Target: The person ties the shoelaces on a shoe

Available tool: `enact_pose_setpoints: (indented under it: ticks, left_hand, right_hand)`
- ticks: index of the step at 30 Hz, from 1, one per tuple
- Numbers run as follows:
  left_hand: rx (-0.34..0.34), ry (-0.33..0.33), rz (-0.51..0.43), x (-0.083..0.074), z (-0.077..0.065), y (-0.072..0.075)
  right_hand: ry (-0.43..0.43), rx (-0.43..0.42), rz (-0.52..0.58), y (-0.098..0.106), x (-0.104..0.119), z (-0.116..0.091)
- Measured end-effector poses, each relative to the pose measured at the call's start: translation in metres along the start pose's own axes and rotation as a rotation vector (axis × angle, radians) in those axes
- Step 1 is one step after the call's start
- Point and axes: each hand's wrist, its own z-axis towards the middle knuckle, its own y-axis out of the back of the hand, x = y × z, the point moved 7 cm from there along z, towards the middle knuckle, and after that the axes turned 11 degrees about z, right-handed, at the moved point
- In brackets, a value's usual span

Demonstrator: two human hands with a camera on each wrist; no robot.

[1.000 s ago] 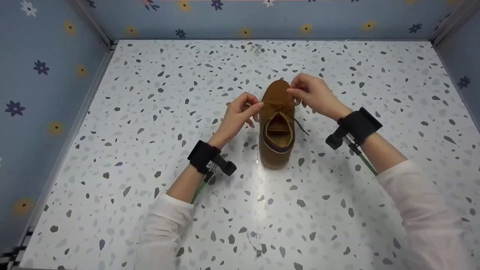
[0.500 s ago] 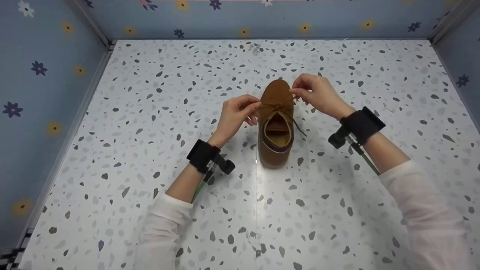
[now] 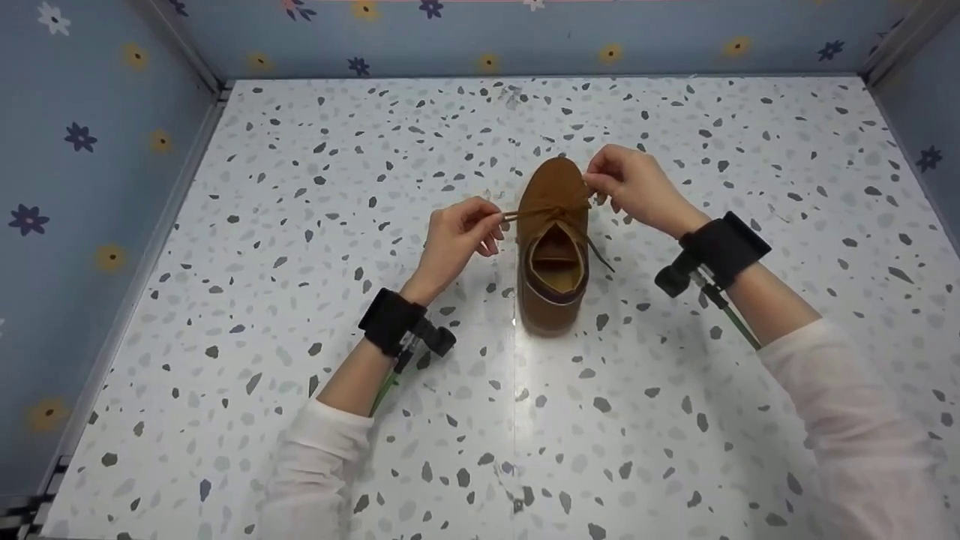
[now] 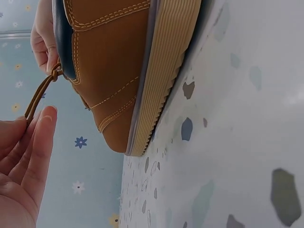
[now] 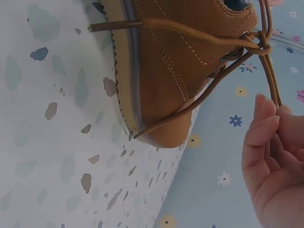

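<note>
A brown lace-up shoe [image 3: 551, 184] stands on its sole, toe pointing away from me. At its left side my left hand [image 3: 454, 240] pinches a doubled brown lace loop [image 4: 38, 97] between thumb and fingers, drawn out sideways. My right hand [image 3: 634, 184], by the toe's right side, pinches another lace loop [image 5: 271, 80]. Both loops run from a knot [image 5: 260, 43] over the shoe's eyelets. Two loose lace ends hang down the right side: one tipped end [image 5: 114, 25] crosses the sole, and a thinner lace strand [image 5: 204, 95] slants toward the toe.
The shoe stands on a white speckled tabletop [image 3: 420, 450]. Blue flowered panels [image 3: 525, 37] border it at the back and on both sides. Each wrist wears a black strap with a small camera, such as the left wrist camera [image 3: 440, 340].
My left hand has moved left and slightly toward me, drawing the lace loop out from the shoe. My right hand has shifted slightly right, still pinching its loop. The shoe stays in place.
</note>
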Motion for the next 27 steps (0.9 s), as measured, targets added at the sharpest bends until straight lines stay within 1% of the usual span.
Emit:
enact_pose_setpoints:
  ticks: [4,8,9,12,15,19,22,26,27]
  left_hand:
    - [0.018,0.025,0.020,0.000,-0.001,-0.001]
    - [0.087,0.083,0.052,0.004,0.003,-0.012]
    - [0.103,0.089,0.072,0.004,0.005,-0.016]
    - [0.149,0.077,0.113,0.002,0.010,-0.024]
    - [0.196,0.064,0.144,-0.020,0.011,-0.022]
    - [0.225,0.087,0.151,-0.074,0.006,-0.005]
    - [0.225,0.098,0.147,-0.107,0.001,0.006]
    - [0.246,0.111,0.160,-0.122,-0.003,0.011]
    - [0.250,0.111,0.169,-0.122,-0.003,0.011]
  right_hand:
    - [0.000,0.003,0.041,-0.001,-0.002,0.001]
    - [-0.001,0.017,0.068,-0.004,-0.002,0.002]
    - [-0.004,0.022,0.068,-0.004,-0.002,0.003]
    - [-0.005,0.036,0.063,-0.006,-0.001,0.004]
    - [-0.012,0.035,0.079,-0.006,-0.002,0.005]
    - [-0.006,0.023,0.072,-0.003,-0.003,0.005]
    - [0.013,0.019,0.023,0.000,-0.001,0.004]
    - [0.038,0.008,-0.028,0.002,0.009,0.001]
    - [0.045,0.005,-0.036,0.002,0.012,0.000]
